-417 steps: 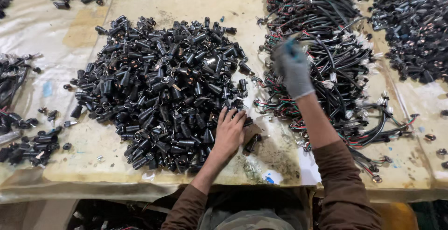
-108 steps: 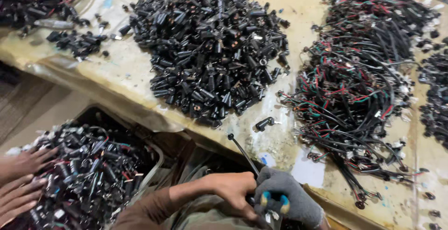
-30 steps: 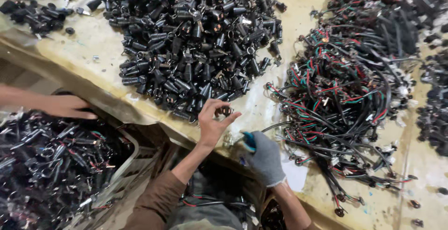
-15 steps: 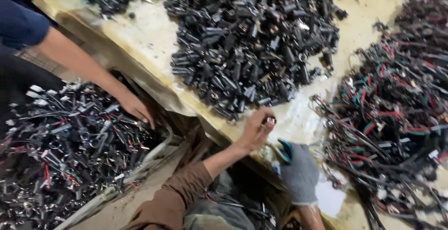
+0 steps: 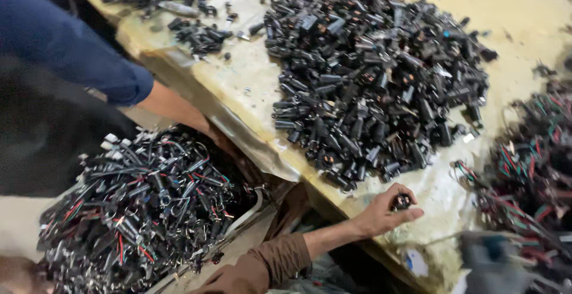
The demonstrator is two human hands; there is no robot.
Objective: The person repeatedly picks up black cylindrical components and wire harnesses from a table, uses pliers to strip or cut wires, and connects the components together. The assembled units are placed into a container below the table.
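The left hand [image 5: 386, 210] pinches a small black connector [image 5: 403, 201] at the table [image 5: 250, 85] edge. The gloved right hand [image 5: 497, 258] is blurred; its grip cannot be told.

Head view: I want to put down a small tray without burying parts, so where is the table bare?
The widest bare patch of table lies at the upper right, beyond the big pile of black connectors. A narrower strip runs left of that pile, below the small scattered cluster. Crowded: the near edge, where the left hand pinches a connector beside the wire harnesses.
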